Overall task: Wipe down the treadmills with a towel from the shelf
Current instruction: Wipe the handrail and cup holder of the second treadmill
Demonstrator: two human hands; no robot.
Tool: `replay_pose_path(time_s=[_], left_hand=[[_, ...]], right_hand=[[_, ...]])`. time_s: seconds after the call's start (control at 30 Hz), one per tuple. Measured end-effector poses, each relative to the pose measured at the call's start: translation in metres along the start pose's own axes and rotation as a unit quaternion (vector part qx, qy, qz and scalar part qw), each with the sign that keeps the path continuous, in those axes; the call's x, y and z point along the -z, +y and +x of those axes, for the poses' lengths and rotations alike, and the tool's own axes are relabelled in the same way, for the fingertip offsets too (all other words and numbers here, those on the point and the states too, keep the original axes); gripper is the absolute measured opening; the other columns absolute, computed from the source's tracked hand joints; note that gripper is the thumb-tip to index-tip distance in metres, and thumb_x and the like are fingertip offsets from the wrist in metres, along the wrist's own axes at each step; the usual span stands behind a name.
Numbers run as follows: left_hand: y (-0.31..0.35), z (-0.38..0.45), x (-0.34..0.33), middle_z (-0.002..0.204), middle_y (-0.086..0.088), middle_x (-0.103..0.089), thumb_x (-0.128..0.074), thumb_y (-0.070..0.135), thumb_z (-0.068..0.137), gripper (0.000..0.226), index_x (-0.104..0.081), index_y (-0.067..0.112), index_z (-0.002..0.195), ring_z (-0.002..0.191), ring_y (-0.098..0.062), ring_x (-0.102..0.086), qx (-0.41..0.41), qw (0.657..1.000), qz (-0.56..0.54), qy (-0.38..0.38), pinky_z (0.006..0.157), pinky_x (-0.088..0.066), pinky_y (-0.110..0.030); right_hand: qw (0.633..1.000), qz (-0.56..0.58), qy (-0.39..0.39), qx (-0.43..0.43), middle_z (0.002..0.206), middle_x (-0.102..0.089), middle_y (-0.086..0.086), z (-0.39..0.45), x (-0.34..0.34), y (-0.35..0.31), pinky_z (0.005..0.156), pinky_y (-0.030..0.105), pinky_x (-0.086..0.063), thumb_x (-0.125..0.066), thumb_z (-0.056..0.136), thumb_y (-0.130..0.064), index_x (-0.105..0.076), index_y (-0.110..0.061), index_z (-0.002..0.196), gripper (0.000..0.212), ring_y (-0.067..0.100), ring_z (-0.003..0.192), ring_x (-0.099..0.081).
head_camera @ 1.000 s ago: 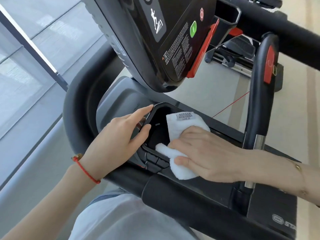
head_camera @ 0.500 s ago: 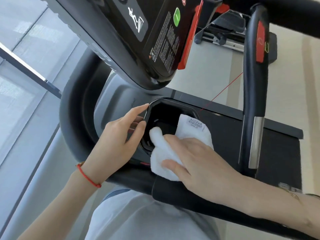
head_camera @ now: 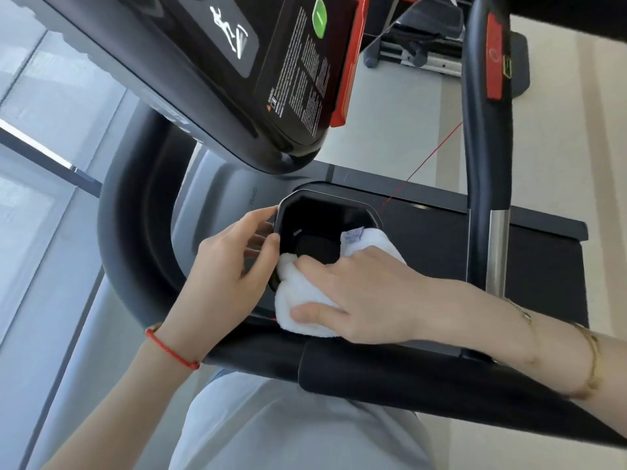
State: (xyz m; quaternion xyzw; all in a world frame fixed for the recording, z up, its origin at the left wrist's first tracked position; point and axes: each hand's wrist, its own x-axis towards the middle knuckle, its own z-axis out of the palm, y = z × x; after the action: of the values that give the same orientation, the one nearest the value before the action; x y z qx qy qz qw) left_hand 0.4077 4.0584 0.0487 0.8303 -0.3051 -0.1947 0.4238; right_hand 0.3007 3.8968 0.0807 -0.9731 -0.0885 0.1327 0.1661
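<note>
My right hand (head_camera: 366, 300) lies spread and nearly flat on the white towel (head_camera: 302, 310), pressing it over the near rim of the black cup well (head_camera: 325, 201) in the treadmill (head_camera: 424, 378) console. My left hand (head_camera: 224, 266), at nine o'clock of the well, pinches its rim, thumb and fingertips half curled. If I push deeper, the towel could bunch and slide off the edge, missing the floor. The well looks empty except for a towel corner dipping in.

White towel (head_camera: 298, 296) on treadmill cupholder rim (head_camera: 325, 195)
</note>
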Motion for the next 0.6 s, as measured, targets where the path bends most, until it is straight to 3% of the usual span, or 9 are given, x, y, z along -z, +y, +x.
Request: replay_pose_path(time_s=[0.1,0.17,0.27,0.43,0.53,0.6], left_hand=[[-0.001,0.0,0.001,0.1,0.027,-0.063,-0.049,0.033,0.093,0.041,-0.059,0.026,0.132,0.096,0.012,-0.061,0.003,1.0,0.003,-0.002,0.079,-0.039,0.003],[-0.001,-0.001,0.001,0.102,0.026,-0.063,-0.048,0.033,0.094,0.042,-0.058,0.027,0.134,0.097,0.012,-0.06,0.0,1.0,0.01,-0.002,0.081,-0.039,0.003],[-0.001,-0.004,0.001,0.103,0.027,-0.062,-0.048,0.034,0.095,0.042,-0.057,0.027,0.136,0.098,0.013,-0.06,-0.01,1.0,0.02,0.004,0.083,-0.039,0.003],[-0.008,-0.004,-0.002,0.102,0.025,-0.062,-0.046,0.04,0.094,0.046,-0.055,0.028,0.138,0.099,0.016,-0.057,-0.026,0.999,0.04,0.013,0.073,-0.041,0.002],[-0.011,-0.005,-0.003,0.1,0.019,-0.064,-0.045,0.041,0.095,0.047,-0.053,0.028,0.139,0.1,0.014,-0.057,-0.037,0.998,0.056,0.015,0.07,-0.042,0.0],[-0.011,-0.007,-0.003,0.097,0.026,-0.061,-0.044,0.042,0.095,0.048,-0.052,0.029,0.14,0.1,0.014,-0.057,-0.043,0.997,0.064,0.015,0.071,-0.044,-0.001]], right_hand=[[0.999,0.021,0.04,0.005,0.065,-0.051,-0.006,-0.017,-0.005,-0.002,0.06,0.034,-0.034,-0.049,0.096,-0.045,-0.035,-0.018,0.118,0.038,0.024,0.057,-0.05],[0.996,0.016,0.086,0.024,0.07,-0.057,0.0,-0.028,-0.011,-0.003,0.061,0.035,-0.042,-0.061,0.092,-0.02,-0.057,-0.006,0.114,0.027,0.024,0.061,-0.05],[0.981,-0.01,0.188,0.039,0.076,-0.059,0.006,-0.041,-0.021,-0.003,0.064,0.038,-0.045,-0.056,0.086,0.004,-0.067,0.001,0.109,0.025,0.026,0.064,-0.051],[0.912,-0.124,0.389,0.033,0.088,-0.07,0.011,-0.056,-0.015,0.006,0.071,0.042,-0.055,-0.056,0.093,0.002,-0.06,-0.001,0.117,0.024,0.028,0.076,-0.066],[0.896,-0.151,0.415,-0.054,0.082,-0.068,0.011,-0.057,-0.008,0.016,0.066,0.044,-0.055,-0.058,0.091,0.002,-0.066,0.003,0.112,0.023,0.03,0.07,-0.064],[0.896,-0.149,0.404,-0.107,0.079,-0.064,0.011,-0.056,-0.004,0.017,0.061,0.042,-0.054,-0.056,0.089,0.002,-0.066,0.005,0.11,0.023,0.031,0.065,-0.06]])
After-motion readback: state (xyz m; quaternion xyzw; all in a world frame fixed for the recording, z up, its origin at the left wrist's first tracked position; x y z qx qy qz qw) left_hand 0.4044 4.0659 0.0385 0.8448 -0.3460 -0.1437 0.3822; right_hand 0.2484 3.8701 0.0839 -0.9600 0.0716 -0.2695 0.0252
